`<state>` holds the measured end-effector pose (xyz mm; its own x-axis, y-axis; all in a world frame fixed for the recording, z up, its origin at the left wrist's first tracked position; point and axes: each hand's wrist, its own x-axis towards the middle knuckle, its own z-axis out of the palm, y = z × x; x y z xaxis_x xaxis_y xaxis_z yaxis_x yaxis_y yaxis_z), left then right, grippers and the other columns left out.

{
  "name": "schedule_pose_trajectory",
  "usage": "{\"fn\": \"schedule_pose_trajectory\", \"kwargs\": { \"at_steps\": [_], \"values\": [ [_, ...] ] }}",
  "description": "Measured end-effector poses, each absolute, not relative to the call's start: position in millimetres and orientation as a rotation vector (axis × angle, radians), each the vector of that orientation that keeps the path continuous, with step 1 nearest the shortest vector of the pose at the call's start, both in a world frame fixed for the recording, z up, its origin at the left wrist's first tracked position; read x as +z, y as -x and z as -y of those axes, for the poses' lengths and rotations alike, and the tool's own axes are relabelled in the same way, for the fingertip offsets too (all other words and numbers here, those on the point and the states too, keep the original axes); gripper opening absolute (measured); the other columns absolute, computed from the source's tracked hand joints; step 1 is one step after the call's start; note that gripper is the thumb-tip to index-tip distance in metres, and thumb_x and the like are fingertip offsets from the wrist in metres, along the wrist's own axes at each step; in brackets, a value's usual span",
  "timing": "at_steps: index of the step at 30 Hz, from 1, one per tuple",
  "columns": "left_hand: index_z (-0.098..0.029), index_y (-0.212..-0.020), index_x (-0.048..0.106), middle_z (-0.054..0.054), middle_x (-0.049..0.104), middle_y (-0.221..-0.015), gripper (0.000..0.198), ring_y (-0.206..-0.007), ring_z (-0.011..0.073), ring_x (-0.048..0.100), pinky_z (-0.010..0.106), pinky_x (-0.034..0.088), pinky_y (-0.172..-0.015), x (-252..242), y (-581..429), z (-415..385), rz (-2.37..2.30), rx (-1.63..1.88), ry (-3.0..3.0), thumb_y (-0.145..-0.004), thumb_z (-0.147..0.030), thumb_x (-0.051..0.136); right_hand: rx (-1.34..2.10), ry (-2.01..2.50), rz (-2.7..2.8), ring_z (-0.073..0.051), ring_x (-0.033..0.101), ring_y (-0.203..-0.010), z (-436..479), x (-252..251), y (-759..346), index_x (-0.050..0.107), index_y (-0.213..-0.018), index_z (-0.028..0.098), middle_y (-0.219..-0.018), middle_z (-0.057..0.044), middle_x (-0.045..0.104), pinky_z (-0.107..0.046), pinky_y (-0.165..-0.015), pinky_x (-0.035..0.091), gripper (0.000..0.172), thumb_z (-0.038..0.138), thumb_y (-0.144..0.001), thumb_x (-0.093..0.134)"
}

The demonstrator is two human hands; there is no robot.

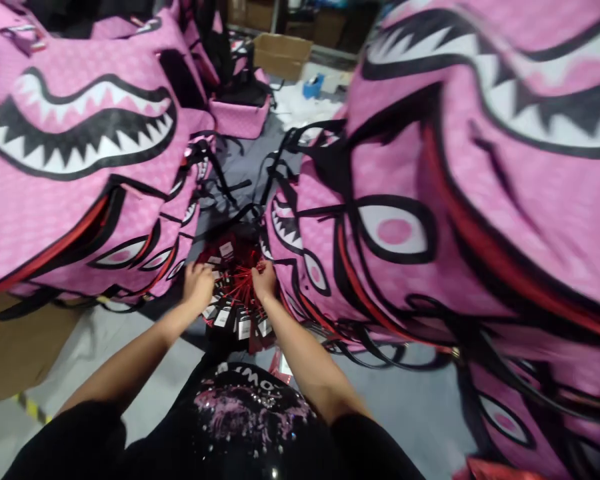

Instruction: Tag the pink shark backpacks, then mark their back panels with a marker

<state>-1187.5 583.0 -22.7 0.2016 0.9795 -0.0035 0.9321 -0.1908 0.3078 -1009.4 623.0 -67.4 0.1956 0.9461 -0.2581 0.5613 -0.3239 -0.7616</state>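
Observation:
A fanned bundle of hang tags (244, 325) with red strings (241, 283) lies low in front of my body. My left hand (199, 287) is at the bundle's left side, its fingers curled against the tags there; the exact grip is blurred. On the other side, my right hand (265, 280) is closed in a pinch at the red strings. Close beside the right hand stands a pink backpack (316, 250) with a shark mouth and eye printed on it. Another pink shark-print backpack (80, 133) rises to the left of my left hand.
A large pink backpack (525, 180) fills the right side, with black straps hanging below it. Farther back are an open cardboard box (283, 57) and a blue object (313, 87). Brown cardboard (25, 353) stands at lower left, near yellow-black floor tape (33, 408).

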Motion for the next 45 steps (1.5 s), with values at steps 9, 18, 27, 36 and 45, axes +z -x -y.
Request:
{"fn": "schedule_pose_trajectory", "kwargs": {
  "at_steps": [9,18,27,36,45],
  "values": [
    [-0.018,-0.084,0.064,-0.002,0.071,-0.081,0.008,-0.073,0.0103,0.064,0.038,0.045,-0.106,54,1140,-579,-1.192,1.246,-2.325,-0.090,-0.022,0.061,0.392,1.484,1.753,-0.013,0.068,-0.079,-513,83,933,0.042,-0.140,0.021,-0.099,-0.003,0.071,-0.025,-0.078,0.054,0.050,0.016,-0.092,0.050],
    [-0.017,-0.085,0.067,0.001,0.067,-0.079,0.013,-0.073,0.0099,0.062,0.021,0.048,-0.070,114,1055,-589,-0.898,1.407,-2.324,-0.092,-0.022,0.058,-0.565,1.719,1.840,-0.014,0.066,-0.058,-489,169,855,0.057,-0.114,0.016,-0.081,-0.003,0.071,-0.023,-0.050,0.045,0.021,0.024,-0.095,0.053],
    [-0.018,-0.084,0.068,0.000,0.064,-0.077,0.013,-0.071,0.0098,0.059,0.022,0.043,-0.066,130,1030,-583,-1.011,1.265,-2.392,-0.091,-0.019,0.057,-0.239,1.497,1.714,-0.018,0.072,-0.087,-479,144,842,0.050,-0.129,0.017,-0.109,-0.011,0.071,-0.030,-0.077,0.061,0.032,0.020,-0.097,0.049],
    [-0.019,-0.093,0.064,-0.001,0.067,-0.085,0.007,-0.078,0.0109,0.062,0.023,0.048,-0.075,161,995,-570,-0.630,0.860,-2.047,-0.087,-0.021,0.062,-0.357,1.294,1.608,-0.015,0.072,-0.077,-472,168,837,0.066,-0.103,0.015,-0.093,-0.007,0.074,-0.023,-0.071,0.059,0.016,0.014,-0.096,0.052],
    [-0.024,-0.130,0.048,0.005,0.061,-0.107,0.060,-0.100,0.0144,0.061,0.025,0.051,-0.085,158,1022,-557,-0.467,0.641,-1.716,-0.076,-0.021,0.076,0.292,0.950,1.331,-0.014,0.073,-0.073,-466,180,828,0.065,-0.103,0.018,-0.111,-0.010,0.072,-0.026,-0.062,0.062,0.014,0.018,-0.094,0.054]
  ]
}}
